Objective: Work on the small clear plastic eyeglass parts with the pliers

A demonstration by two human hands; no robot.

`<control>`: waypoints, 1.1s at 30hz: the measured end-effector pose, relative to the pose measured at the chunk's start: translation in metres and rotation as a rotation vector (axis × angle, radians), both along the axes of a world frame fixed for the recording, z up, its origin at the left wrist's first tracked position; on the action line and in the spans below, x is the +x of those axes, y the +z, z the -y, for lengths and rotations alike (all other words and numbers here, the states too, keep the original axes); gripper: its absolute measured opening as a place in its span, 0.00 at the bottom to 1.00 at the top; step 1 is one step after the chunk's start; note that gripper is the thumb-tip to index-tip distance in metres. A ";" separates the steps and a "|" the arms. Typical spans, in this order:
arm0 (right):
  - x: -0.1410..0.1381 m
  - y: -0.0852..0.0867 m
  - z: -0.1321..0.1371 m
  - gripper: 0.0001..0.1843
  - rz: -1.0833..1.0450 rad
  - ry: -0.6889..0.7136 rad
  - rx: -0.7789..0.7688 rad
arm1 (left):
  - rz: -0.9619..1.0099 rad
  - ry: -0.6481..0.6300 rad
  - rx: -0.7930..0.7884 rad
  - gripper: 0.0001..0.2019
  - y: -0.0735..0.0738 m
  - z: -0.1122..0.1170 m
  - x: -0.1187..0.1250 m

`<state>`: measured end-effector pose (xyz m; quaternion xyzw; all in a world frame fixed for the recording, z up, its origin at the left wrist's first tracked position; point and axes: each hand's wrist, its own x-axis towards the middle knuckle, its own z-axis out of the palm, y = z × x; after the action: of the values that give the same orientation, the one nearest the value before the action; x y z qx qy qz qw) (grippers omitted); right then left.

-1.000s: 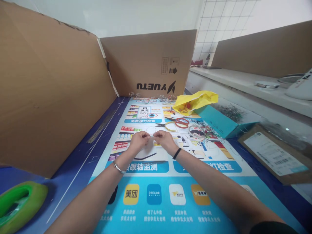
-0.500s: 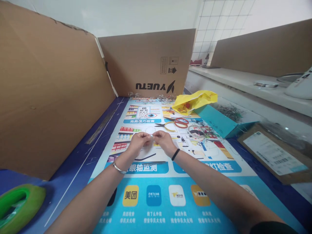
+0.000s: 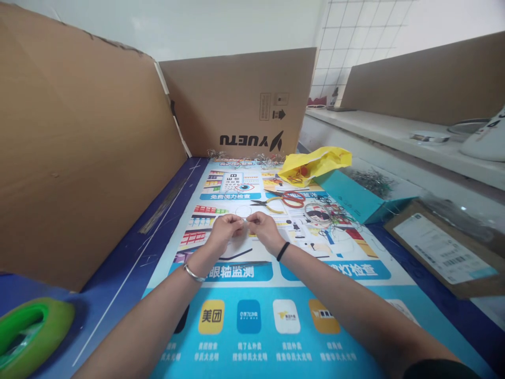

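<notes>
My left hand and my right hand meet over the printed blue mat, fingertips pinched together on a thin wire ring that loops up just beyond them. Both hands are closed in a pinch. A silver bangle sits on my left wrist and a black band on my right. Just past my hands lie yellow-handled pliers and red-handled scissors.
Cardboard panels wall the left and back. A yellow bag, a teal box and tangled wire bits lie at the right. A green tape dispenser sits bottom left; a labelled package at right.
Both hands have stayed pinched together at the same spot; only small finger movements and a slight camera shift.
</notes>
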<state>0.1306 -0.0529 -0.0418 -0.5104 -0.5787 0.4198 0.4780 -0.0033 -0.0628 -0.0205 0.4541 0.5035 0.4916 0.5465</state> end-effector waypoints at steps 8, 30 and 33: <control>-0.001 -0.005 -0.001 0.07 0.005 -0.005 0.036 | -0.013 0.016 0.015 0.11 -0.002 0.001 0.000; 0.022 0.053 0.022 0.07 0.757 0.450 0.215 | -0.757 -0.009 0.158 0.06 0.004 -0.014 -0.031; 0.023 0.079 0.048 0.06 1.246 0.665 0.336 | -1.037 -0.017 0.242 0.06 0.006 -0.017 -0.039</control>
<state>0.1540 -0.1013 0.0373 -0.3714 -0.9248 0.0796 -0.0213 -0.0419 -0.0454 -0.0147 0.7014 0.6436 0.2527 0.1732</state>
